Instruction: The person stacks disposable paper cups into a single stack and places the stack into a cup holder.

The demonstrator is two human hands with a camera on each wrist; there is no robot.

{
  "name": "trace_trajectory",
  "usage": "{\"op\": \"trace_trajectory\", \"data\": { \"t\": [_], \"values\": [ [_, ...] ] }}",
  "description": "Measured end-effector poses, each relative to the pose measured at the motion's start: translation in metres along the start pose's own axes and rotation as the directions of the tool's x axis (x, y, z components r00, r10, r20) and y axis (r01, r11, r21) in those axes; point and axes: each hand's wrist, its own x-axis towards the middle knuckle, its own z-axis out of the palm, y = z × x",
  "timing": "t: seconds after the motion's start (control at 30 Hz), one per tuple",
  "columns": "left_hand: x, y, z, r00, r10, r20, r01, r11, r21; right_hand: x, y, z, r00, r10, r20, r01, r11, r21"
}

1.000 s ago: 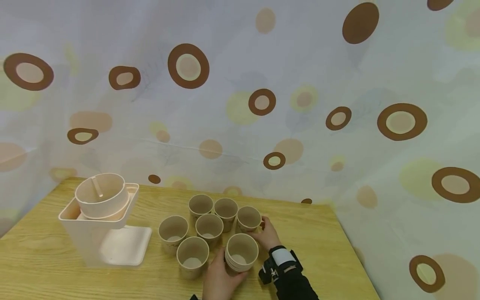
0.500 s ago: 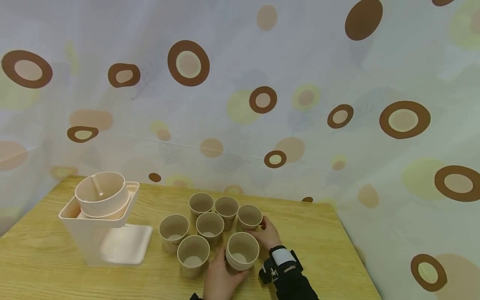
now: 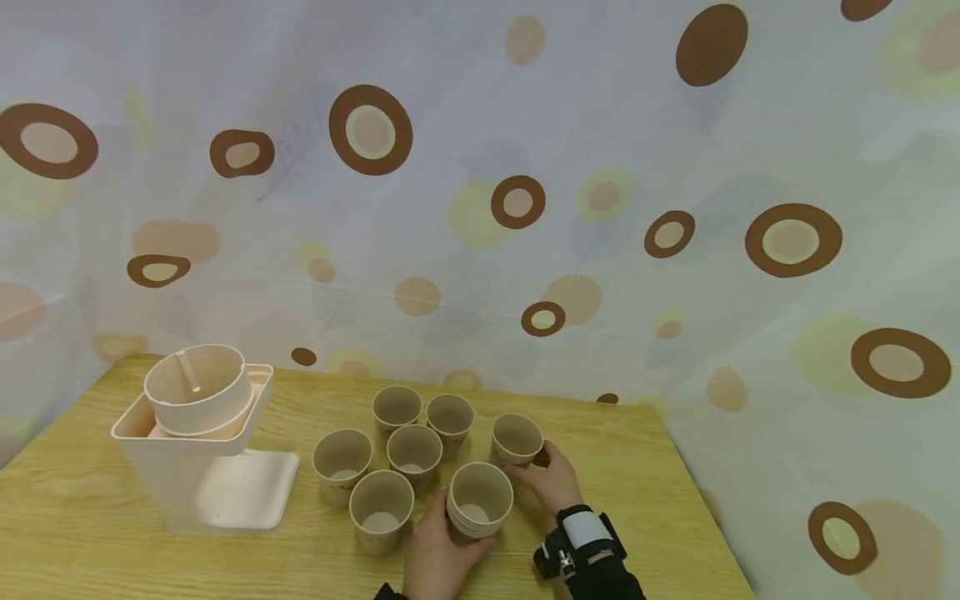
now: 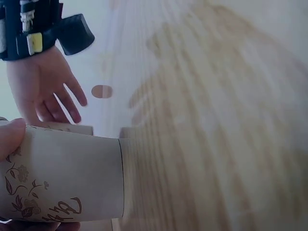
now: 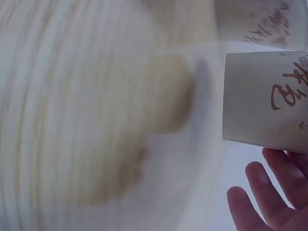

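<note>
At the front of the table, my left hand (image 3: 438, 557) grips a stack of nested paper cups (image 3: 480, 500), thumb on the near side. Brown flowers and writing are printed on the stack's outer paper cup (image 4: 67, 178). Farther back and to the right, my right hand (image 3: 553, 481) holds a single paper cup (image 3: 517, 439) from its right side. The right wrist view shows that paper cup (image 5: 260, 101) with brown lettering and my fingertips (image 5: 260, 173) at its side. Several more upright paper cups, one of them a front cup (image 3: 382, 512), stand left of the stack.
A white plastic holder (image 3: 142, 467) with a round cup-like insert (image 3: 198, 387) stands on the left, its flat tray (image 3: 247, 492) pointing right. The wooden table (image 3: 615, 517) ends at a patterned cloth backdrop (image 3: 450, 250) behind and on the right.
The right hand has shifted right with its paper cup, opening a gap between that cup and the rear group. The left hand and its stack stay nearly still.
</note>
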Motion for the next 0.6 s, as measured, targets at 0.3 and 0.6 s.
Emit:
{"op": "trace_trajectory", "data": {
  "t": [0.3, 0.6],
  "values": [
    [0.002, -0.001, 0.003, 1.0, -0.012, 0.013, 0.013, 1.0, -0.026, -0.008, -0.012, -0.032, 0.999, 0.008, -0.052, -0.007, 1.0, 0.02],
    [0.005, -0.001, 0.004, 0.998, -0.027, 0.064, 0.03, 0.999, -0.043, -0.021, -0.037, -0.052, 0.996, -0.061, -0.067, 0.064, 0.997, 0.038]
  ]
}}
